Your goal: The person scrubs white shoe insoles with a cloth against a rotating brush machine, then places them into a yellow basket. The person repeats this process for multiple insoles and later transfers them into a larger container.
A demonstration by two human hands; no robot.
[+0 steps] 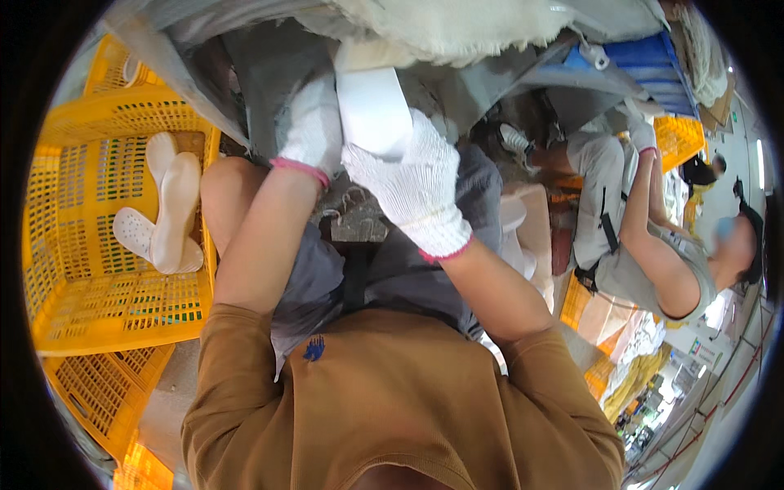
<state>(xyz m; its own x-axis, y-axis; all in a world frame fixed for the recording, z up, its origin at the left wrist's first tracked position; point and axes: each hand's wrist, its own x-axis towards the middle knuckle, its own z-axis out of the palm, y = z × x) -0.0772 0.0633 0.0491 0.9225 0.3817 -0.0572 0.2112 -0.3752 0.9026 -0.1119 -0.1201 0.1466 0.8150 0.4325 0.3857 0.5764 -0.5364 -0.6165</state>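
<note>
Head view, looking down past a brown shirt (392, 400) and grey shorts (384, 278). Both hands in white knit gloves with pink cuffs, closed together on one white insole-shaped piece (371, 110) — smooth, pale, rounded at the near end, its far end running up under a fleecy cream material (457, 28). Left hand (312, 131) wrapped along the piece's left edge, fingers curled out of sight behind it; right hand (412, 184) clasped over its near end and right side, knuckles up. Neither hand spread; both gripping the same piece, held in front of the knees and just above the lap.

Judging by its look, likely light and bendy, foam or soft board rather than anything stiff; surface appears smooth, so knit gloves should help against slipping. Not fragile by the look of it, though likely to crease if folded hard. Best taken by the long edges near the middle, or at the rounded end as now.

Left of the left hand, well apart — a yellow slatted plastic crate (73, 318) holding several white insoles (171, 212), loosely overlapping. More yellow crates nearer the body on the left. Under the hands, a dark metal bracket or stand (355, 216), partly hidden. Right of the right hand, a co-worker (653, 245) in light clothes, with a blue surface (645, 69) and another yellow crate (678, 135) beyond.
</note>
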